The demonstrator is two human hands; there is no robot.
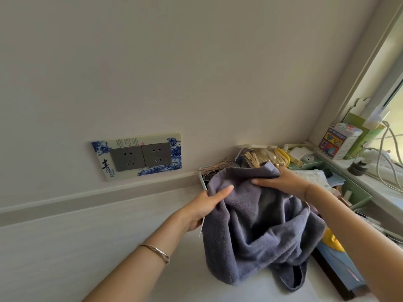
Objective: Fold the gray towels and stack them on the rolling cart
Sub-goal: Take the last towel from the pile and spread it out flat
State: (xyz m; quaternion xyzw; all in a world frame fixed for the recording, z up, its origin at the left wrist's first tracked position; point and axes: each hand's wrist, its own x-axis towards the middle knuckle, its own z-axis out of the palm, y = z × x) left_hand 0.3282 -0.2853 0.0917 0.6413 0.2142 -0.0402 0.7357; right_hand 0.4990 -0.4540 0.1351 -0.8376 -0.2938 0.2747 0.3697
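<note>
A gray towel hangs crumpled in front of me, held up by its top edge. My left hand pinches its upper left edge between thumb and fingers. My right hand grips the upper right corner, fingers curled over the cloth. The towel's lower folds droop over a white surface at the bottom. The rolling cart stands behind and to the right, its pale green frame partly hidden by the towel.
The cart top holds glasses, wooden clips and papers. A double wall socket with a blue-patterned plate sits on the left wall. A windowsill at right carries boxes and cables.
</note>
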